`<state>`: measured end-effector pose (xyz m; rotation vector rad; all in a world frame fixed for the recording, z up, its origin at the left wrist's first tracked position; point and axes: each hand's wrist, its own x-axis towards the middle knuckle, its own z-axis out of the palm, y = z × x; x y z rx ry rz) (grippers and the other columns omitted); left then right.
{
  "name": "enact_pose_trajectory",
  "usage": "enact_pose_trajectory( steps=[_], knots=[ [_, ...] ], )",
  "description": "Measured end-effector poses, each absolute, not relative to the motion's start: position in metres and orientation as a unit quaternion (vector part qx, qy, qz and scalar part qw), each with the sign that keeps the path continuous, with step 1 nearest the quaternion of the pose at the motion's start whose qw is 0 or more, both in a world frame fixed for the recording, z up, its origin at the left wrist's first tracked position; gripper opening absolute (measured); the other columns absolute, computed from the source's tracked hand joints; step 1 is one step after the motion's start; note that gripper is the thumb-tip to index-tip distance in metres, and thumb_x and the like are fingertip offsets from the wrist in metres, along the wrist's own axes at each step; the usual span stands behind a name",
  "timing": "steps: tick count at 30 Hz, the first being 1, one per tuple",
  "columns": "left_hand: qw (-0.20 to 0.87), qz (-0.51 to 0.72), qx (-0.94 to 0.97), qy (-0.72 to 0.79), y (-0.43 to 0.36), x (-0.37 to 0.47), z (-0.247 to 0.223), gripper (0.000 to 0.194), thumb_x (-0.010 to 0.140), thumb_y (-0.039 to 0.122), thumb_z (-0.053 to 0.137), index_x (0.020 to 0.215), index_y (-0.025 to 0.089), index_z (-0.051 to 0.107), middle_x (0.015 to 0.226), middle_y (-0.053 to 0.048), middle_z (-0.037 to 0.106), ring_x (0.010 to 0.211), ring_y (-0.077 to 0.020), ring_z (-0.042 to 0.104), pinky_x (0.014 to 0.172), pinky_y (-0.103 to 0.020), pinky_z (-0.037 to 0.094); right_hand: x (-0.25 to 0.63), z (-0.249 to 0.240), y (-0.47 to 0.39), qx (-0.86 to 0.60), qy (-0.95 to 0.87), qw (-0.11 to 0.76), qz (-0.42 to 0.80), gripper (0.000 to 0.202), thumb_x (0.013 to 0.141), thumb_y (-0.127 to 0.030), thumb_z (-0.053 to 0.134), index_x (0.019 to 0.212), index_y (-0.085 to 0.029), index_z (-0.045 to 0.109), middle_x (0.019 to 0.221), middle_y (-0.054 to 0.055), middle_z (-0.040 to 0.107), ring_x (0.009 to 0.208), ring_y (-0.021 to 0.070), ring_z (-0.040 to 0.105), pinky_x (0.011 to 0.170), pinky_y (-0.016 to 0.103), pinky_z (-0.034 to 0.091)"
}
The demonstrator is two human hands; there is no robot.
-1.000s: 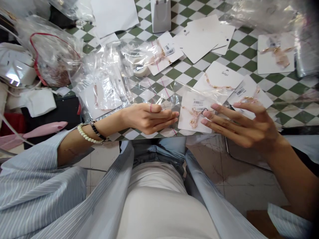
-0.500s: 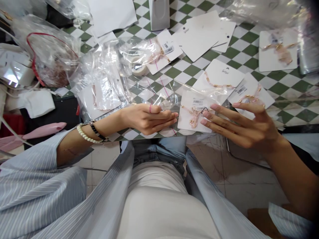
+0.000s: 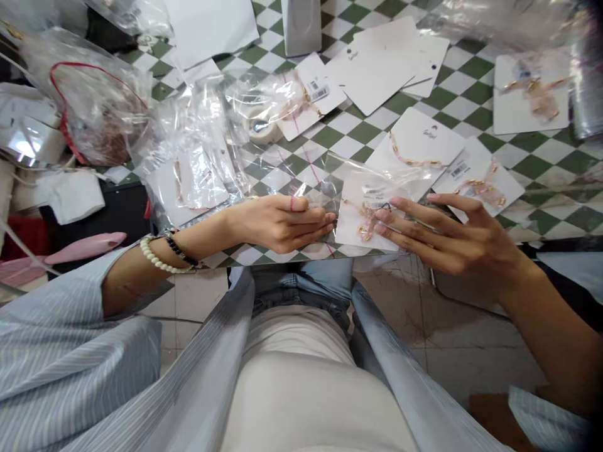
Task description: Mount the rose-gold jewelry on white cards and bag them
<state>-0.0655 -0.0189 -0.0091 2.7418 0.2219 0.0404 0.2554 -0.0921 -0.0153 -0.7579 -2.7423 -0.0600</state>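
Just in front of me lies a white jewellery card (image 3: pixel 347 229) with a pink-and-gold beaded bracelet (image 3: pixel 365 231) and a barcode label, at least partly inside a clear plastic bag (image 3: pixel 346 164). My left hand (image 3: pixel 282 223) is closed at the bag's left end, its fingers curled in and pinching the thin plastic. My right hand (image 3: pixel 452 238) lies open, with outstretched fingers touching the card's right side over the bracelet. Behind that hand are two more carded pieces, a card with a chain (image 3: pixel 417 141) and a card with a barcode (image 3: pixel 506 182).
Blank white cards (image 3: pixel 381 63) overlap at the back. A bagged card (image 3: pixel 299 122) sits beside a roll of tape (image 3: pixel 264 129). Filled plastic bags (image 3: pixel 188 157) crowd the left, near a pink-handled object (image 3: pixel 87 247). Another bracelet card (image 3: pixel 509 113) lies far right.
My right hand has slid slightly left over the bagged card, its fingers covering a little more of the bracelet. My left hand has barely moved.
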Motion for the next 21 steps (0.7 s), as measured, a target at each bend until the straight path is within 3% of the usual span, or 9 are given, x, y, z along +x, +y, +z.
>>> enact_pose_trajectory(
  steps=[3, 7, 9, 12, 14, 16, 17, 19, 21],
  knots=[
    [0.158, -0.035, 0.984, 0.07, -0.019, -0.062, -0.006, 0.043, 0.105, 0.007, 0.028, 0.132, 0.019, 0.06, 0.136, -0.007, 0.062, 0.125, -0.0149, 0.061, 0.1, -0.027, 0.052, 0.241, -0.008, -0.108, -0.279, -0.95, 0.128, -0.055, 0.053, 0.095, -0.001, 0.048, 0.144, -0.022, 0.048, 0.145, 0.003, 0.053, 0.144, 0.0199, 0.038, 0.126, 0.045, 0.023],
    [0.155, -0.024, 0.985, 0.065, -0.019, -0.064, -0.007, 0.045, 0.106, 0.009, 0.023, 0.127, 0.015, 0.062, 0.134, -0.009, 0.063, 0.126, -0.0152, 0.061, 0.104, -0.028, 0.05, 0.22, -0.018, -0.127, -0.328, -0.936, 0.127, -0.025, 0.057, 0.094, -0.013, 0.053, 0.149, -0.008, 0.039, 0.153, 0.012, 0.042, 0.147, 0.0253, 0.035, 0.124, 0.046, 0.03],
    [0.16, -0.013, 0.982, 0.096, -0.024, -0.067, -0.005, 0.047, 0.106, 0.008, 0.02, 0.126, 0.014, 0.063, 0.134, -0.01, 0.063, 0.126, -0.0156, 0.06, 0.105, -0.029, 0.049, 0.218, -0.028, -0.133, -0.354, -0.927, 0.126, 0.014, 0.064, 0.094, -0.018, 0.059, 0.152, -0.01, 0.036, 0.154, 0.012, 0.041, 0.146, 0.0275, 0.035, 0.122, 0.047, 0.035],
    [0.148, 0.075, 0.973, 0.163, -0.047, -0.067, 0.006, 0.041, 0.105, 0.011, 0.026, 0.124, 0.013, 0.063, 0.129, -0.01, 0.067, 0.123, -0.0185, 0.063, 0.102, -0.033, 0.052, 0.216, -0.033, -0.145, -0.388, -0.89, 0.228, 0.081, 0.068, 0.091, -0.012, 0.062, 0.153, -0.024, 0.038, 0.154, 0.006, 0.044, 0.144, 0.0258, 0.04, 0.121, 0.044, 0.038],
    [0.198, 0.213, 0.939, 0.182, -0.072, -0.058, 0.015, 0.033, 0.103, 0.014, 0.037, 0.125, 0.015, 0.062, 0.124, -0.008, 0.07, 0.118, -0.02, 0.066, 0.1, -0.036, 0.054, 0.205, -0.028, -0.157, -0.435, -0.817, 0.339, 0.171, 0.068, 0.094, -0.014, 0.055, 0.155, -0.031, 0.032, 0.158, 0.003, 0.037, 0.145, 0.0247, 0.039, 0.12, 0.045, 0.04],
    [0.389, 0.317, 0.851, 0.156, -0.097, -0.042, 0.023, 0.038, 0.1, 0.009, 0.035, 0.126, 0.019, 0.061, 0.125, -0.004, 0.07, 0.119, -0.016, 0.064, 0.106, -0.033, 0.053, 0.185, -0.022, -0.168, -0.453, -0.683, 0.42, 0.39, 0.068, 0.098, -0.027, 0.049, 0.159, -0.034, 0.019, 0.162, 0.004, 0.03, 0.142, 0.0244, 0.044, 0.113, 0.045, 0.048],
    [0.478, 0.331, 0.802, 0.138, -0.108, -0.033, 0.024, 0.039, 0.1, 0.008, 0.034, 0.124, 0.019, 0.063, 0.127, -0.004, 0.069, 0.123, -0.0164, 0.062, 0.109, -0.033, 0.051, 0.175, -0.019, -0.173, -0.439, -0.622, 0.412, 0.5, 0.072, 0.097, -0.036, 0.052, 0.159, -0.034, 0.016, 0.16, 0.006, 0.035, 0.135, 0.0253, 0.053, 0.106, 0.045, 0.054],
    [0.598, 0.333, 0.709, 0.166, -0.122, -0.013, 0.023, 0.042, 0.098, 0.007, 0.034, 0.121, 0.019, 0.067, 0.133, -0.004, 0.065, 0.13, -0.0212, 0.058, 0.11, -0.037, 0.052, 0.157, -0.018, -0.178, -0.434, -0.552, 0.356, 0.617, 0.056, 0.094, -0.043, 0.055, 0.147, -0.03, 0.044, 0.13, 0.008, 0.065, 0.1, 0.0226, 0.072, 0.081, 0.038, 0.064],
    [0.686, 0.303, 0.623, 0.225, -0.126, 0.004, 0.018, 0.05, 0.094, 0.005, 0.031, 0.128, 0.02, 0.064, 0.141, -0.004, 0.059, 0.126, -0.0265, 0.061, 0.095, -0.039, 0.062, 0.15, -0.02, -0.179, -0.457, -0.535, 0.31, 0.639, 0.029, 0.095, -0.041, 0.05, 0.102, -0.022, 0.071, 0.075, 0.002, 0.072, 0.056, 0.016, 0.067, 0.05, 0.027, 0.058]
  ],
)
